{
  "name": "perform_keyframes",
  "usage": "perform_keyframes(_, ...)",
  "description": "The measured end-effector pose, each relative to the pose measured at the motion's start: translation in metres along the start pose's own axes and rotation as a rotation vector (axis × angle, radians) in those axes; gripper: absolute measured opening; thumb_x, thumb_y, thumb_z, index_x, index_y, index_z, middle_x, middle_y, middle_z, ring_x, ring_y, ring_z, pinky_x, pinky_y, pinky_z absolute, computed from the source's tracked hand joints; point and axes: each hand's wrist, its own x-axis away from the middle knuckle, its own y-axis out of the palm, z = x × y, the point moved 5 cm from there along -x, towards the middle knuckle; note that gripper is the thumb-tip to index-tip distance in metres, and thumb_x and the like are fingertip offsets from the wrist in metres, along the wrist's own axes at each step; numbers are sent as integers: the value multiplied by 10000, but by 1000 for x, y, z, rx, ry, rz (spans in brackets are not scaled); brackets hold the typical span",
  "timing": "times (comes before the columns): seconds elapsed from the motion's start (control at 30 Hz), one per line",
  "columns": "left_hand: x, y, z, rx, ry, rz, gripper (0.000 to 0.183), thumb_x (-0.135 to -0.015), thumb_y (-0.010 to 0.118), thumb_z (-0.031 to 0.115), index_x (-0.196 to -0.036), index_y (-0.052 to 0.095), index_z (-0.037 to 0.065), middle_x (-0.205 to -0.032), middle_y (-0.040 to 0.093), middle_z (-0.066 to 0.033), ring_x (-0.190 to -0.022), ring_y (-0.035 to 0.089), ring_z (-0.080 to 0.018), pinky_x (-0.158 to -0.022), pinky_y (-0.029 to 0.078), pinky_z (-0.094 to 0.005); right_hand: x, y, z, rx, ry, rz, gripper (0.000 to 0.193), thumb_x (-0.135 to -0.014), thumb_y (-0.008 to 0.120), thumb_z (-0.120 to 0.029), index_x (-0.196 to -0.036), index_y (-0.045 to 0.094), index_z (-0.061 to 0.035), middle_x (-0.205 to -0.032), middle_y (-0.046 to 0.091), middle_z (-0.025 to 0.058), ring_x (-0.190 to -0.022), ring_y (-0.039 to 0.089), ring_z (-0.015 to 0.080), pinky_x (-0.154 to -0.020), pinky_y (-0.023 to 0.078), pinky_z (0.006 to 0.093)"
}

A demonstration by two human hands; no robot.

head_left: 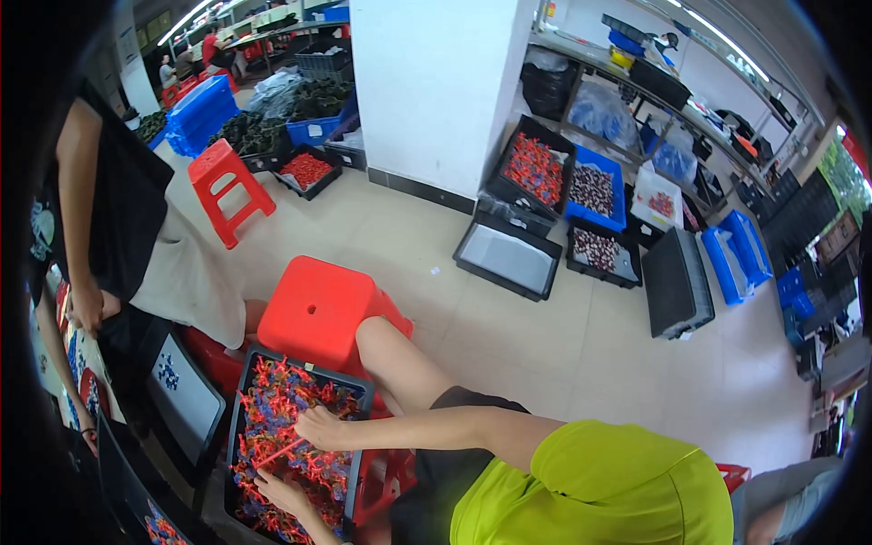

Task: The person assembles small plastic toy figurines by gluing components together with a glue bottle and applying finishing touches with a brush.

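Observation:
A black crate (238,400) holds a heap of small red, blue and orange twisted pieces (272,386), too small to name. Over the heap, my right hand (320,428) is closed on one end of a thin red strip (283,452). The strip stretches taut down to my left hand (285,495), whose fingertips pinch its other end. Both hands are low, just above the pieces, with the left nearer the bottom edge of the view.
Red stools (313,304) stand beyond the crate and farther back. At left, a person in a black shirt (118,182) is beside a grey tray (186,400) with small blue pieces. Crates of red pieces (536,168) lie by a white pillar (436,91). A black case (677,282) stands at right.

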Motion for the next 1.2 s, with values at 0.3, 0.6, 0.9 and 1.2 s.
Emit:
perform_keyframes(0.3, -15, -7, -19, 173, -158, -167, 441, -781, 732, 136, -1162, 544, 19, -1151, 578, -207, -984, 585, -353, -826, 455, -428, 39, -87, -36, -927, 34, 483, 187, -850, 650, -153, -798, 609, 22, -796, 567, 118, -733, 579, 231, -611, 425, 387)
perform_keyframes(0.6, -103, -11, -60, 687, -519, -1000, 445, -957, 513, 324, -1183, 550, -58, -988, 676, -204, -624, 688, -283, -478, 557, -327, 166, -36, -152, -2002, 536, -234, 244, -978, 511, -287, -884, 550, -65, -767, 524, -31, -697, 507, 64, -585, 411, 213)
perform_keyframes(0.9, -87, 2, -65, 616, -423, -978, 313, -960, 526, 254, -972, 619, -44, -834, 702, -183, -546, 680, -260, -407, 497, -280, 184, -155, -197, -1713, 527, -312, 192, -933, 566, -247, -909, 518, -62, -735, 511, 31, -706, 499, 142, -635, 415, 280)
perform_keyframes(1.2, -87, 27, -93, 674, -472, -982, 305, -966, 509, 234, -988, 618, -50, -862, 698, -202, -557, 680, -250, -417, 504, -296, 170, -171, -193, -1679, 210, 182, 150, -958, 546, -193, -996, 459, -76, -822, 497, 62, -715, 495, 181, -668, 418, 311)
